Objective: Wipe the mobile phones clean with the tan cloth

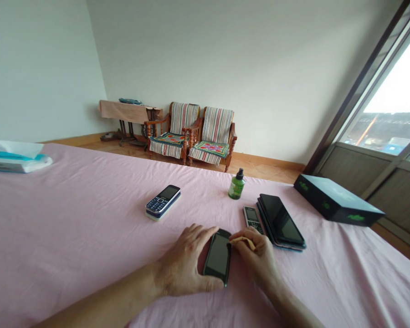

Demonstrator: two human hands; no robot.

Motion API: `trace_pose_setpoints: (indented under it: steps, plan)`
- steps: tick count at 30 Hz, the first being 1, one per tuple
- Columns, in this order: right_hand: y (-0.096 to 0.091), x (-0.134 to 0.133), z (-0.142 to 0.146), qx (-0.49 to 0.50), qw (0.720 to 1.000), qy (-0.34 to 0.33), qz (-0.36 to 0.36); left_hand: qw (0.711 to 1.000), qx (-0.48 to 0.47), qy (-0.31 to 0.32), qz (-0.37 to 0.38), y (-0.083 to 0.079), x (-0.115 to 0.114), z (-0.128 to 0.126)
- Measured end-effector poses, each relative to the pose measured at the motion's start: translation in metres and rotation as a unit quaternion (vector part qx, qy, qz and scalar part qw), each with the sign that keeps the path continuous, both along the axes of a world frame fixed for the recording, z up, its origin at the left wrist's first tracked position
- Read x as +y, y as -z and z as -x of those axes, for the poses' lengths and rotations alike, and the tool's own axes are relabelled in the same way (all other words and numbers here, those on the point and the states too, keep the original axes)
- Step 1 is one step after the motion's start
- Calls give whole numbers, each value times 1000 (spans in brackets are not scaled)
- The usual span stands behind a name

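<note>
A dark phone [218,256] with a grey screen lies on the pink cloth in front of me. My left hand [187,262] grips it by its edges, fingers at the top end and thumb at the bottom. At the phone's upper right edge, my right hand [259,255] pinches a small yellowish piece [245,241] that looks like folded cloth; most of it is hidden by the fingers. Just beyond the right hand lies a silver keypad phone [253,218], beside a stack of larger black phones or tablets [282,221].
On the pink cloth [99,214] stand a green bottle [237,187] with a black cap and a black box [338,200] at the right. Two stacked keypad phones [164,200] lie left of centre, a tissue pack [17,159] far left. Two chairs [210,136] stand behind.
</note>
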State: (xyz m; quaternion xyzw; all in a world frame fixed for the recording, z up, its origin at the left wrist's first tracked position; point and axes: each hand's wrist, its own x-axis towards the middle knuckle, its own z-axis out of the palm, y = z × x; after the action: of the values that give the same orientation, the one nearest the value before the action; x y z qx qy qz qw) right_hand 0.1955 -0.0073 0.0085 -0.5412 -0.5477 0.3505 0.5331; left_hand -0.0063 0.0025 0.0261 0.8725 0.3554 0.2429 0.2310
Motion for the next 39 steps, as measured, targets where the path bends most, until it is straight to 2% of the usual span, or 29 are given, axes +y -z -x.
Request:
trace_pose_setpoints:
  steps: [3,9,14,18,24,29,32,35,39]
  plan:
    - [0,-4,4,-93,995,-14,-24,1000,-10,2,9,0,-1,0]
    - [2,-5,11,-53,998,-13,-24,988,-131,7,86,8,-3,-4]
    - [4,-5,14,-17,999,-13,-40,936,-253,-10,246,13,1,-10]
    - [2,-7,17,-13,998,-32,-50,906,-277,-3,320,11,7,-10]
    - [2,-6,19,0,999,-28,-42,895,-279,-35,346,13,8,-10]
    - [8,-1,14,21,999,11,-35,887,-289,-78,352,14,11,-10]
    - [12,-8,4,24,999,24,-26,878,-307,-88,357,12,13,-9]
    - [13,-21,-12,19,999,36,-24,854,-342,-82,382,9,16,-11]
    - [12,-31,-35,-4,996,71,-47,838,-368,-97,391,7,27,-27]
